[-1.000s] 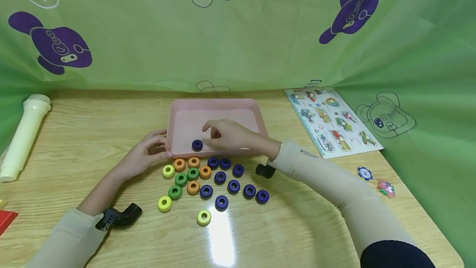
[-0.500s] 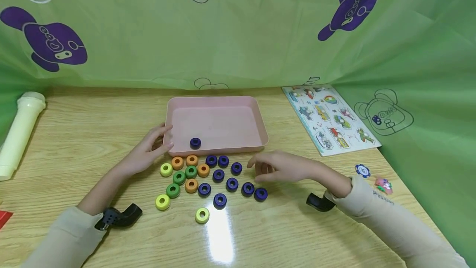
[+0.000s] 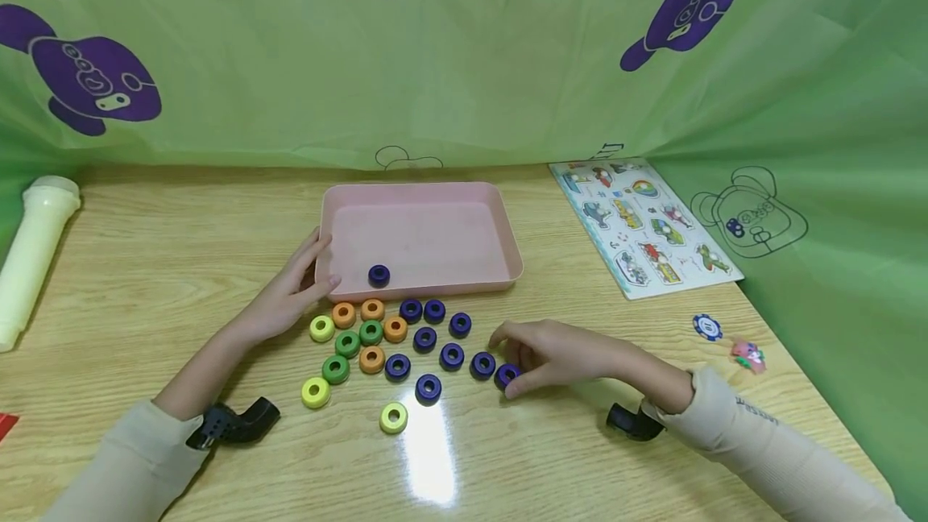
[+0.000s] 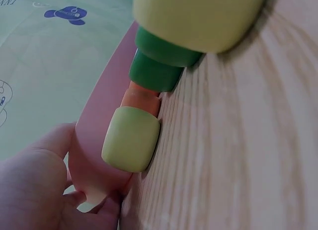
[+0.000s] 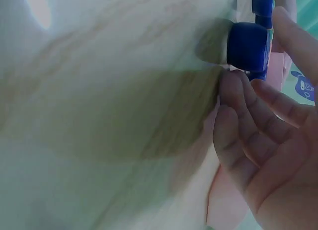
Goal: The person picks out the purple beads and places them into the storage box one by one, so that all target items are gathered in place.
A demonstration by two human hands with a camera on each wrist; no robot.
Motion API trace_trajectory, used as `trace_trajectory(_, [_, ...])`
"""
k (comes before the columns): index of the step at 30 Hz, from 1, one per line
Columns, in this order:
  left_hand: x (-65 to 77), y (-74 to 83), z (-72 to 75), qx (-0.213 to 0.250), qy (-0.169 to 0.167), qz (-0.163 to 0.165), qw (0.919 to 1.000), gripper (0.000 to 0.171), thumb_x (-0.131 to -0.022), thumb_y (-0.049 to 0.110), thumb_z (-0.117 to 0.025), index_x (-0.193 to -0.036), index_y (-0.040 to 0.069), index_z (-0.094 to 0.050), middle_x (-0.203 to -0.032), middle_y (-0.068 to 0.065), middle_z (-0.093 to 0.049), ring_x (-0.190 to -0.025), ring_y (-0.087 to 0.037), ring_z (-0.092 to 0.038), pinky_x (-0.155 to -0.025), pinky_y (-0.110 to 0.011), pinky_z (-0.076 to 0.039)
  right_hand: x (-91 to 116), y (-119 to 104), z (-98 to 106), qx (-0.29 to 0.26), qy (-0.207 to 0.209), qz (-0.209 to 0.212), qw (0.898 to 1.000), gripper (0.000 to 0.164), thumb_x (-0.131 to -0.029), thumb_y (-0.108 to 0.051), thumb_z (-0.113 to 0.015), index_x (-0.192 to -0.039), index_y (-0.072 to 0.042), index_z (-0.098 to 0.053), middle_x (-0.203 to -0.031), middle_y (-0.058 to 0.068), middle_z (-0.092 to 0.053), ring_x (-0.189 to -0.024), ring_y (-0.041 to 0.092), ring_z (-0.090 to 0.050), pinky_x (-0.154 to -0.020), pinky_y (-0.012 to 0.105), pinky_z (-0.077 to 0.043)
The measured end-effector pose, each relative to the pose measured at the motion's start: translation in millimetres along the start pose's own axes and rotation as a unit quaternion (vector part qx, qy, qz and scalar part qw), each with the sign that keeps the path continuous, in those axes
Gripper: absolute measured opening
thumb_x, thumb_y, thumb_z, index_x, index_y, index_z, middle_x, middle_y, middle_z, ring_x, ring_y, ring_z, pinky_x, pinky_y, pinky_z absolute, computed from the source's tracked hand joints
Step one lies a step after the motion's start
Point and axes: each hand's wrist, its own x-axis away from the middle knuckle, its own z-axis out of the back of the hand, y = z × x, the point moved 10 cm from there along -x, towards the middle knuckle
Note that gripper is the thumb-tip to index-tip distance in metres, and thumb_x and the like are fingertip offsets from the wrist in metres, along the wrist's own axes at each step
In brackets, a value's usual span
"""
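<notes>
My left hand holds the left end of a pink tray, thumb by the near corner and fingers along the side wall. One dark blue ring lies inside the tray. My right hand is low over the table, thumb and bent fingers around the rightmost dark blue ring, which sits on the wood. In the right wrist view fingertips are close to a blue ring, with the thumb apart from it. Several more blue rings lie beside orange rings, green rings and yellow rings.
A picture board lies at the back right. A blue chip and a small pink figure are near the right edge. A pale tube stands at far left, and a green printed cloth hangs behind.
My right hand has left the tray, where the blue ring stays, and come back right and toward me to the rightmost blue ring. The left hand stays at the tray's left end.
</notes>
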Motion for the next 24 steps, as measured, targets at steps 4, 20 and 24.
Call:
trace_trajectory(4, [0.7,-0.3,-0.8,0.01,-0.001,-0.001,0.9999,0.065,-0.086,0.029,-0.048,-0.136,0.011,-0.011,-0.14,-0.005,0.007,-0.124,-0.02,0.003,-0.097,-0.046,-0.01,-0.3,-0.6,-0.9,0.0,0.004,0.013,1.0,0.053,-0.067,-0.041,-0.066,-0.108,-0.015,-0.046,-0.078,-0.009,-0.052,-0.066,0.007,-0.051,-0.057,0.019,-0.043])
trace_trajectory(20, [-1.2,-2.1,1.5,0.014,0.006,-0.009,0.9998,0.062,-0.086,0.028,-0.048,-0.136,0.013,-0.015,-0.14,-0.003,0.005,-0.124,-0.018,0.003,-0.096,-0.048,-0.007,1.3,-0.3,-3.4,0.004,0.009,0.051,0.999,0.031,-0.072,-0.03,-0.066,-0.096,-0.019,-0.051,-0.08,-0.009,-0.048,-0.067,0.009,-0.048,-0.056,0.018,-0.042])
trace_trajectory(24, [-0.9,-2.0,0.5,0.017,0.004,-0.005,0.9998,0.063,-0.086,0.029,-0.048,-0.136,0.013,-0.015,-0.14,-0.003,0.005,-0.124,-0.018,0.003,-0.096,-0.047,-0.008,1.6,-0.8,-2.9,0.012,-0.003,0.049,0.999,0.032,-0.072,-0.03,-0.066,-0.097,-0.019,-0.051,-0.083,-0.01,-0.049,-0.07,0.007,-0.049,-0.059,0.018,-0.042])
